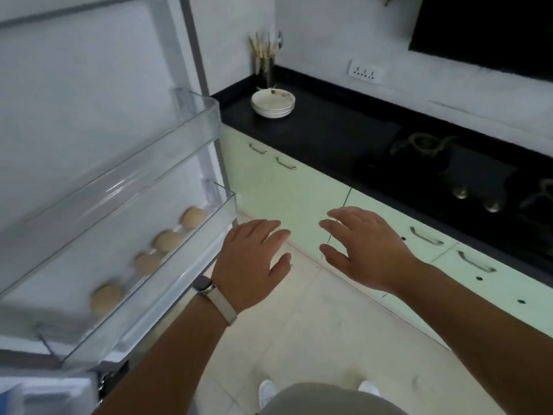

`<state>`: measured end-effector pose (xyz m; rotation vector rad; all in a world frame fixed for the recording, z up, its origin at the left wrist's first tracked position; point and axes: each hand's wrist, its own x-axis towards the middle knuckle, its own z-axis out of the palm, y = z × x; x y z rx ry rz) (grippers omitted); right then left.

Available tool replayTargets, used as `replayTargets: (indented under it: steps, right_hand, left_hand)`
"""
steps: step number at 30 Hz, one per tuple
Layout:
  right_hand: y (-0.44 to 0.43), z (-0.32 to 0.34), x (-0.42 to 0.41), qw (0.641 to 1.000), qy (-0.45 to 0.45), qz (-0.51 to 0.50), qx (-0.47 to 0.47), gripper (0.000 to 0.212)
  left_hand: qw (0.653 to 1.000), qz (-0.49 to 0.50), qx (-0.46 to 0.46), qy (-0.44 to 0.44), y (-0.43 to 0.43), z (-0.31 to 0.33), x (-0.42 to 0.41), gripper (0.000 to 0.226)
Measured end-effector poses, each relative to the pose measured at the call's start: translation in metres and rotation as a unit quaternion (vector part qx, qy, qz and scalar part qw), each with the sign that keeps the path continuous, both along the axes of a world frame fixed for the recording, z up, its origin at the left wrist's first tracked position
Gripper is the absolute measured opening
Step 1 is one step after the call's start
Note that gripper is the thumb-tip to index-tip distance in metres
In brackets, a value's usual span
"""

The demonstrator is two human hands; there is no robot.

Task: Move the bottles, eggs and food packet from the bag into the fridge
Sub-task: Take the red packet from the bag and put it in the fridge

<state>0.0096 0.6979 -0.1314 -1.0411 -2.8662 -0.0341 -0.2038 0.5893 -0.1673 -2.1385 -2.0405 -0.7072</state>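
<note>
The left hand (254, 262) and the right hand (363, 250) hovered palm-down over open floor (314, 333) at centre frame, side by side with a gap between them. The fingers of both hands were spread flat and held nothing. A pale watch (206, 287) sat on the left wrist.

The fridge door (89, 100) stood open from 8 to 11 o'clock. Its clear plastic lower door shelf (167, 283) ended in a rounded corner just beside the left hand at 9 o'clock. Four brown eggs (169, 241) lay in a diagonal row inside this shelf, each apart from the next. The upper door shelf (167, 145), also clear plastic, carried nothing visible.

A black worktop (329, 127) ran from 12 to 3 o'clock above pale green cabinets (293, 190) with metal bar handles. A stack of white bowls (273, 103) rested on the worktop at 12 o'clock, near a metal holder of wooden utensils (264, 64). A black gas hob (449, 172) occupied the worktop at 2 o'clock. The floor was smooth cream tile. The bag, bottles and food packet were outside the view.
</note>
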Motion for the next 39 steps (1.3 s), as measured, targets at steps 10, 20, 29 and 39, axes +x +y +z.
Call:
replayTargets:
  steps: [10, 20, 29, 39]
  right_hand:
    - [-0.007, 0.017, 0.177, 0.983, -0.011, -0.180, 0.010, 0.053]
    - [-0.048, 0.020, 0.407, 0.939, 0.011, -0.342, 0.020, 0.053]
    - [-0.113, 0.030, 0.556, 0.875, 0.038, -0.480, 0.057, 0.046]
    - [-0.132, 0.028, 0.647, 0.800, 0.027, -0.599, 0.020, 0.053]
  left_hand:
    - [0.988, -0.151, -0.030, 0.023, 0.078, 0.026, 0.157, 0.044]
    - [0.948, -0.313, -0.023, 0.052, 0.115, 0.041, 0.394, 0.046]
    - [0.888, -0.452, 0.014, 0.078, 0.121, 0.050, 0.562, 0.045]
    - [0.820, -0.567, 0.037, 0.072, 0.152, 0.046, 0.692, 0.044]
